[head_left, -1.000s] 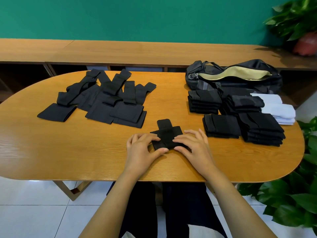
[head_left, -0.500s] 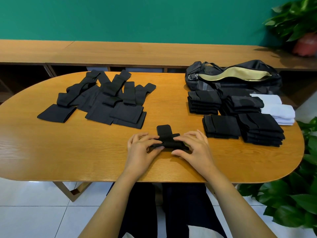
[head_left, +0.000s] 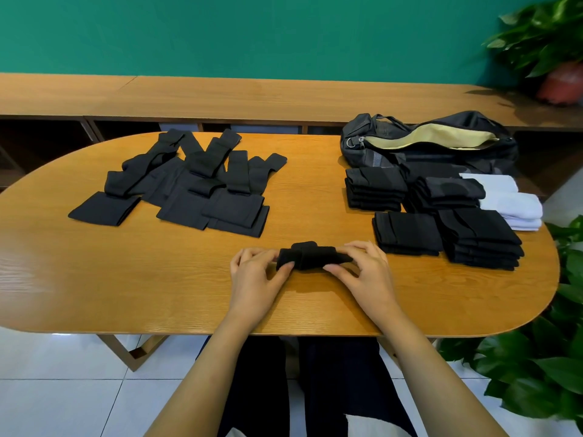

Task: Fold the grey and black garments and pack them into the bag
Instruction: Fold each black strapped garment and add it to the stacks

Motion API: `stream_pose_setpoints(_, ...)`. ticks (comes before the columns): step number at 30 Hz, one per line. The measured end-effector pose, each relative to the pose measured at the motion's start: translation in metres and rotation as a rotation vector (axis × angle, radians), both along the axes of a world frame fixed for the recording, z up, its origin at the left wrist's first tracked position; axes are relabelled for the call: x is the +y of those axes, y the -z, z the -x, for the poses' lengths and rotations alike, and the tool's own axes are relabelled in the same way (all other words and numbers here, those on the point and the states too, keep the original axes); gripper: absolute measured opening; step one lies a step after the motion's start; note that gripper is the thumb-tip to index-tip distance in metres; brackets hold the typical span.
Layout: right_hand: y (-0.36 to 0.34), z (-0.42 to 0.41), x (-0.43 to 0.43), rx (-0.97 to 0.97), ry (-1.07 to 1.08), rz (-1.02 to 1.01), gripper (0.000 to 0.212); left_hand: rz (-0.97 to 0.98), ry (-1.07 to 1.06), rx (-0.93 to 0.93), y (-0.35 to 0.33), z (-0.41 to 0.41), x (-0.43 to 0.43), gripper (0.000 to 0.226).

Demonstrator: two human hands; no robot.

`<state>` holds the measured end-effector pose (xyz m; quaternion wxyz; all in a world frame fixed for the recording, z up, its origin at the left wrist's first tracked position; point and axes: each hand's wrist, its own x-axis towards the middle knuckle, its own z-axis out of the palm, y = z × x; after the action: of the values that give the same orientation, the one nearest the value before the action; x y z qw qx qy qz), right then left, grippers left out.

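Before a green wall (head_left: 252, 33), the wooden desk (head_left: 94, 279) carries an open bag (head_left: 426, 143), with folded black stacks (head_left: 473, 238) just in front of it and unfolded pieces (head_left: 195, 184) well to its left. Nearer the person than the bag, left hand (head_left: 252, 275) and right hand (head_left: 366, 272) each pinch one end of a small black garment (head_left: 310, 255), fingers curled round it, mid-fold; next it likely needs flattening and stacking beside the bag.

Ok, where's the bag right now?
Head view: the black bag lies unzipped at the far right of the table, just behind the folded black stacks.
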<state>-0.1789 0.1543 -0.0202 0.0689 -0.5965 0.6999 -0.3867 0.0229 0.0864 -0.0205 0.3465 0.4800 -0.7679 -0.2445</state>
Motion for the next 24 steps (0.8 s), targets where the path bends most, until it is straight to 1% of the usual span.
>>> stream_pose_setpoints(1, 0.0002, 0.0003, -0.0007, 0.014, 0.009, -0.038, 0.035, -0.002, -0.008, 0.009, -0.0001, 0.0001, 0.0000, 0.008)
stream_pose_setpoints(3, 0.0012, 0.0009, -0.0023, 0.027, 0.022, -0.093, 0.027, 0.000, -0.021, 0.030, 0.0001, 0.0002, -0.0008, 0.012)
stream_pose_setpoints(4, 0.0017, 0.0010, -0.0023, 0.024, 0.028, -0.094, 0.024, 0.001, -0.027, 0.033, 0.0007, 0.0000, -0.0012, 0.019)
stream_pose_setpoints(6, 0.0019, 0.0006, -0.0016, 0.015, 0.044, -0.079, 0.021, -0.017, -0.039, 0.041, 0.0013, -0.0001, -0.0016, 0.044)
stream_pose_setpoints(8, 0.0025, 0.0001, -0.0014, 0.008, 0.070, -0.084, 0.026, -0.039, -0.038, 0.054, 0.0013, 0.0002, -0.0011, 0.063)
stream_pose_setpoints(11, 0.0022, -0.0005, -0.0032, -0.009, 0.104, -0.092, 0.036, -0.035, -0.063, 0.070, 0.0001, 0.0022, -0.0006, 0.078)
stream_pose_setpoints(12, 0.0015, -0.0012, -0.0035, -0.003, 0.106, -0.078, 0.039, -0.021, -0.085, 0.069, 0.0001, 0.0024, -0.0010, 0.078)
stream_pose_setpoints(14, 0.0010, -0.0032, -0.0037, 0.069, 0.094, -0.033, 0.041, 0.042, -0.100, 0.036, -0.0001, 0.0016, -0.0016, 0.071)
stream_pose_setpoints(16, 0.0020, -0.0045, -0.0040, 0.178, 0.074, -0.017, 0.041, 0.091, -0.035, -0.011, -0.0004, 0.0005, -0.0015, 0.061)
stream_pose_setpoints(18, 0.0025, -0.0047, -0.0041, 0.227, 0.058, -0.028, 0.042, 0.072, 0.031, -0.082, -0.0006, 0.0005, -0.0008, 0.059)
stream_pose_setpoints(21, 0.0024, -0.0043, -0.0034, 0.198, 0.048, -0.033, 0.041, 0.032, 0.046, -0.169, 0.0007, 0.0022, -0.0008, 0.051)
stream_pose_setpoints(24, 0.0014, -0.0050, -0.0027, 0.163, 0.017, -0.021, 0.035, 0.063, 0.022, -0.180, 0.0033, 0.0023, -0.0017, 0.038)
